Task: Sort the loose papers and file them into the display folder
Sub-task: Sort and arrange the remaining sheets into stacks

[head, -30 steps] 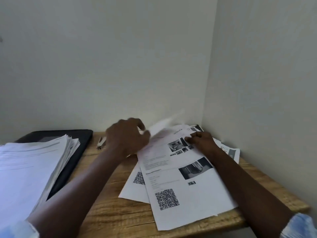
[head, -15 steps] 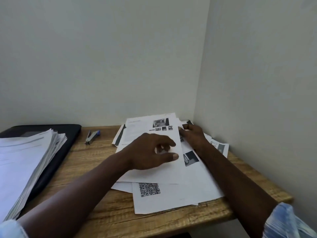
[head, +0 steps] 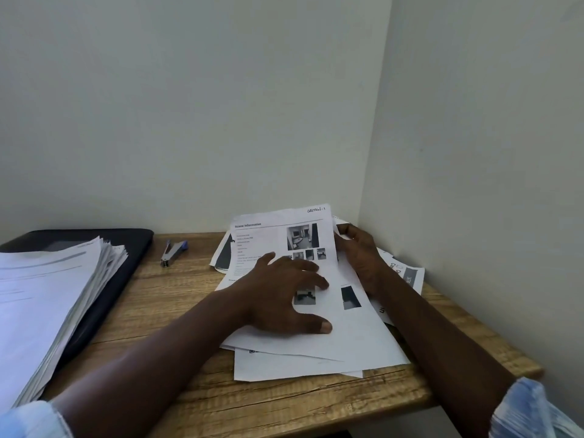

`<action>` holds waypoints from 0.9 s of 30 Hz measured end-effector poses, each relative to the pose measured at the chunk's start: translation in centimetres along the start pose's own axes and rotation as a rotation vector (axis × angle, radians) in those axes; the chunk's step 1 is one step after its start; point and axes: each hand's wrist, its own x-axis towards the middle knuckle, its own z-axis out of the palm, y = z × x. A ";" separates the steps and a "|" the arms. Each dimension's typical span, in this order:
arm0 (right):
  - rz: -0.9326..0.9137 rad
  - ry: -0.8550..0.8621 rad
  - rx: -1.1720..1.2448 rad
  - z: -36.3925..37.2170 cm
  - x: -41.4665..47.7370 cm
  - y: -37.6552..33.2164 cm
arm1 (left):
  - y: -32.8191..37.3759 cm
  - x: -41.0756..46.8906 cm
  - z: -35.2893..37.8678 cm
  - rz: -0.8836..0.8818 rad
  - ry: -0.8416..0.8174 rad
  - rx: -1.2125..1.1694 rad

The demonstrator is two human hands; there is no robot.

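While left hand lies splayed on thin printed sheets, right hand pinches their edge.

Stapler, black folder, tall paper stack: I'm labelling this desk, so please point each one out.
stapler (head: 173,251), head view, on its metal body.
black folder (head: 139,245), head view, on its bare far right corner.
paper stack (head: 44,298), head view, on the top sheet.

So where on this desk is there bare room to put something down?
Bare wood runs between the black folder and the loose papers, in front of the stapler, and along the front edge of the desk. The right corner is crowded: the left hand presses the papers, the right hand holds their edge. A paper stack lies on the folder.
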 end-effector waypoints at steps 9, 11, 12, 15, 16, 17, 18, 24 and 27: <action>-0.018 -0.034 0.069 0.2 0.3 0.3 | -5.6 0.8 -1.3 -0.689 0.647 -0.357; 0.021 -0.031 0.113 0.4 0.1 0.2 | -7.5 0.2 -0.8 -0.768 0.589 -0.618; 0.030 -0.022 0.112 0.5 0.2 0.2 | -8.1 -0.2 -0.4 -0.773 0.572 -0.726; 0.004 0.019 0.085 0.5 0.9 0.9 | -9.9 -0.8 -0.1 -0.697 0.541 -0.849; -0.003 0.021 0.071 0.5 1.0 1.0 | -10.3 -1.0 -0.3 -0.654 0.520 -0.895; -0.009 0.023 0.074 0.5 0.8 0.8 | -10.6 -1.1 -0.6 -0.625 0.495 -0.935; -0.014 0.013 0.092 0.5 0.5 0.5 | -10.6 -1.3 -1.0 -0.599 0.479 -0.962; 0.020 -0.088 0.206 0.5 0.3 0.2 | -10.6 -1.8 -1.5 -0.581 0.456 -1.025; -0.029 -0.180 0.086 0.5 -0.4 0.0 | -10.4 -1.9 -1.5 -0.562 0.418 -1.040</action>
